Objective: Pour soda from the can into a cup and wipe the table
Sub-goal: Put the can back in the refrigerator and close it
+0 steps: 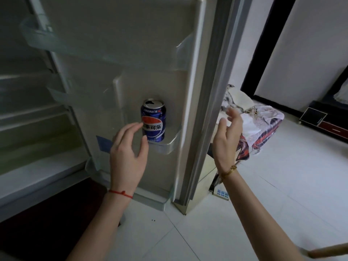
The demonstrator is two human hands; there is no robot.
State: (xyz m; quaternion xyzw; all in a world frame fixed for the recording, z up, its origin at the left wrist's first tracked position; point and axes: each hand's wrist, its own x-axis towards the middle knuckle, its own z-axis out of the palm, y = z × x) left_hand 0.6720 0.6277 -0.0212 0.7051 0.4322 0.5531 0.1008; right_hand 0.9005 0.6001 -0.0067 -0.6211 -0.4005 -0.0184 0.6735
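Left hand (128,153) near glossy cylindrical can (153,120).

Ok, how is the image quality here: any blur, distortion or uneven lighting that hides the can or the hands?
Head view: wide-angle bending bows the fridge door edges; the fridge shelves at far left are smeared and dim, while the tiled floor is bright. The soda can is sharp and its label readable; the left hand is clear, the right hand has slightly blurred fingertips.

The can (153,120) stands alone in the door shelf (170,146), open space to its left and above. The shelf's clear front rail crosses its base; the fridge door (199,91) edge walls off the right.
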